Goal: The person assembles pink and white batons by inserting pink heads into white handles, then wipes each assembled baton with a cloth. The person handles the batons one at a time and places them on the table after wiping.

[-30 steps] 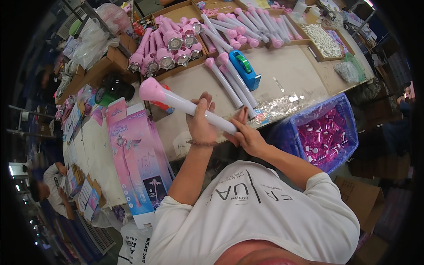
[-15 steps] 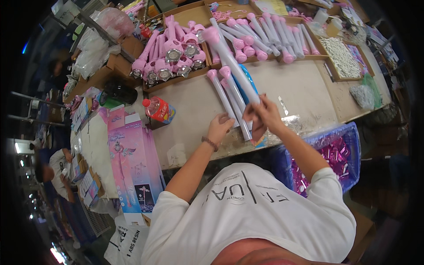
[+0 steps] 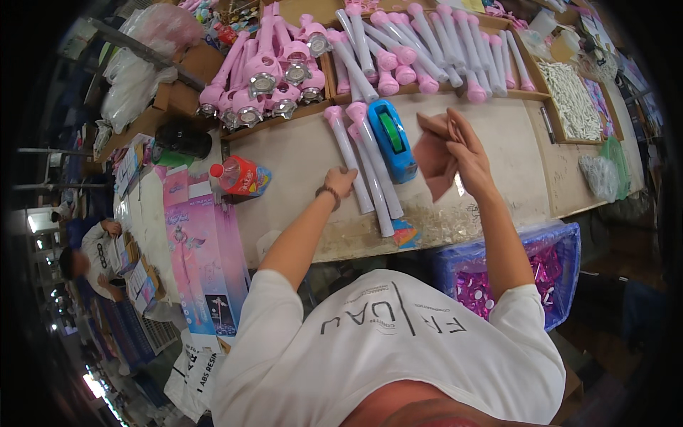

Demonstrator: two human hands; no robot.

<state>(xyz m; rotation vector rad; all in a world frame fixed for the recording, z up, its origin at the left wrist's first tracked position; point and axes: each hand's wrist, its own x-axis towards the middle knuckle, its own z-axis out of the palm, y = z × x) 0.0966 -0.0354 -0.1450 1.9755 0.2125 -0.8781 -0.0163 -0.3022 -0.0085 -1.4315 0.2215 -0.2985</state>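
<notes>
Three white wands with pink heads (image 3: 370, 167) lie side by side on the beige worktable (image 3: 498, 135). My left hand (image 3: 340, 182) rests on the leftmost wand's shaft with its fingers curled around it. My right hand (image 3: 466, 153) is raised above the table, to the right of a blue tape dispenser (image 3: 391, 139). It pinches a thin brownish piece (image 3: 432, 156) that hangs from its fingers.
Boxes of pink wand heads (image 3: 267, 78) and white wands (image 3: 427, 43) line the far edge. A tray of small white parts (image 3: 573, 99) is at the right. A blue bin of pink pieces (image 3: 548, 270) sits below the table. Pink cartons (image 3: 203, 249) and a red-capped bottle (image 3: 238, 176) lie left. Another person (image 3: 99, 249) is seated at far left.
The wand I held in both hands a second ago now lies with the others on the table. My right hand has lifted away with the brownish piece, and my left stays by the wands.
</notes>
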